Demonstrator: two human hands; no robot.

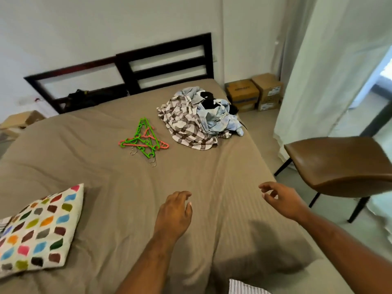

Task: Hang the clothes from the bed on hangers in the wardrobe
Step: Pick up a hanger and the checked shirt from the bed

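A pile of clothes (195,119) lies near the far right corner of the bed (95,162): a brown-and-white checked garment, a light blue one and something black. Left of the pile sits a heap of green and orange plastic hangers (144,139) with thin metal hooks. My left hand (175,213) hovers above the bedcover in the foreground, fingers loosely curled, holding nothing. My right hand (280,198) floats near the bed's right edge, fingers relaxed and empty. Both hands are well short of the hangers and clothes. No wardrobe is in view.
A brown chair (339,164) stands close to the bed's right side. A spotted cushion (36,230) lies at the front left. Cardboard boxes (254,92) sit on the floor by the far wall, beside a pale curtain (318,71). A dark headboard (165,60) leans on the wall.
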